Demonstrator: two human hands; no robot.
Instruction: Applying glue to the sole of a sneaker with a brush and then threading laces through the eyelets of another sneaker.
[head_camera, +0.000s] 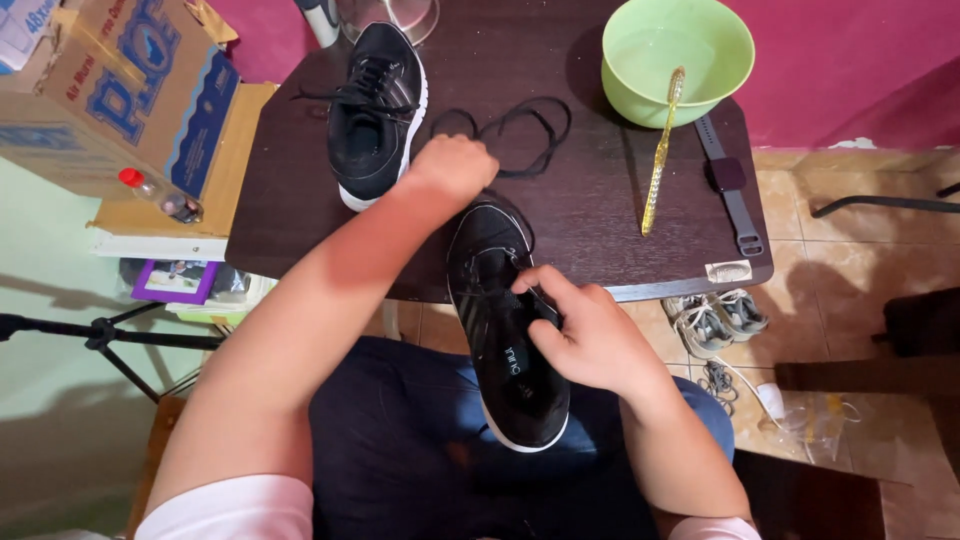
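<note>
The person sits with a black sneaker (505, 330) lying across the lap, its toe resting on the near edge of the dark wooden counter (600, 210). The left hand (455, 165) is closed into a fist at the toe end, apparently gripping the shoe's front or a lace there; what exactly it clasps cannot be told. The right hand (590, 335) pinches narrowly at the lace area on the shoe's upper, fingertips pressed into the eyelets.

To do this step well, the left hand should keep the shoe pinned against the counter edge so it does not twist, while the right hand works one eyelet at a time, drawing the lace straight rather than at an angle so it does not snag.

The sneaker's upper looks like soft matte mesh with a white rubber sole rim. A loose black lace (510, 125), flat and limp, curls on the counter just beyond the left hand. A second black sneaker (375, 110) stands at the far left, still laced. At the far right sits a smooth pale green plastic bowl (678, 55) with a translucent yellow toothbrush (660, 150) leaning out of it; a dark wristwatch (728, 180) lies beside it. A cardboard box (120, 90) is on the left.
</note>
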